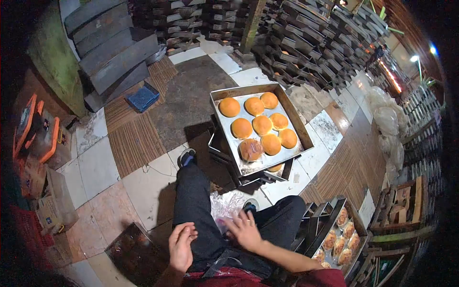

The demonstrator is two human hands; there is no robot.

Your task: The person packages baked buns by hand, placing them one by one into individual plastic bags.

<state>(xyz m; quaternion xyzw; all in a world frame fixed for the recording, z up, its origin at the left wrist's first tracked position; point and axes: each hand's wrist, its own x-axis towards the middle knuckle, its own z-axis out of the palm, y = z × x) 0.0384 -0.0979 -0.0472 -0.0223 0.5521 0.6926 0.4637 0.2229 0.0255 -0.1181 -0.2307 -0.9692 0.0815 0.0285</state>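
Note:
My left hand [181, 246] is raised over my left thigh, fingers loosely bent and nothing visible in them. Its partner, my right hand [245, 232], reaches across between my knees with fingers spread, right at a heap of clear plastic bags [227, 205]. Another crumpled piece of clear plastic [222, 263] lies on my lap. In front of my knees, a metal tray [299, 155] holds several golden round buns [262, 125]. One bun [251, 149] at its near side is browner and has a shiny, plastic-like surface.
The tray tops a stack of dark trays [220, 148]. To my right, another tray [356, 253] holds several browned buns [338, 246]. A blue dustpan-like item [142, 98] lies on the tiled floor. Stacked dark pans [311, 43] line the back; cardboard boxes [50, 208] stand left.

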